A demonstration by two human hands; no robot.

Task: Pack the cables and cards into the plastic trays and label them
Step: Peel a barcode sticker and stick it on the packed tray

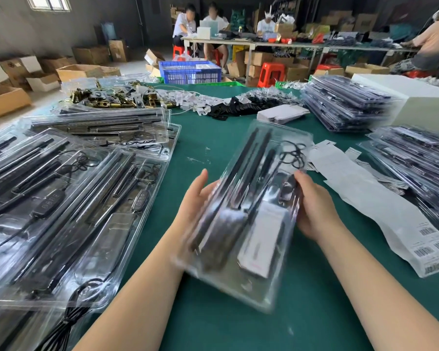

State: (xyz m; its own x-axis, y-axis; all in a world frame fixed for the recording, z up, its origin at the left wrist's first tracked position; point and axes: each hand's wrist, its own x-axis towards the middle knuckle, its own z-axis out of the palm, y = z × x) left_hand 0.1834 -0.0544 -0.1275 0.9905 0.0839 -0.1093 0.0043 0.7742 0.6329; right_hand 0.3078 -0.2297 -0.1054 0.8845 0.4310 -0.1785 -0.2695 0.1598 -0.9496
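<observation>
I hold a clear plastic tray (249, 198) above the green table (208, 158), blurred by motion. It carries black rods, a coiled black cable (293, 154) and a white card (262, 239). My left hand (197, 198) supports its left edge, thumb raised and fingers under the tray. My right hand (313, 203) grips its right edge, thumb on top. Filled open trays (61, 203) lie spread at the left. Closed packs (347, 105) are stacked at the right. A strip of barcode labels (401, 224) lies right of my right hand.
Brass hardware (104, 98), white and black clips (238, 105) and flat white cards (281, 114) lie at the table's far side. A white box (421, 102) stands far right. Beyond are a blue crate (190, 72), cardboard boxes, red stools and seated people at another table.
</observation>
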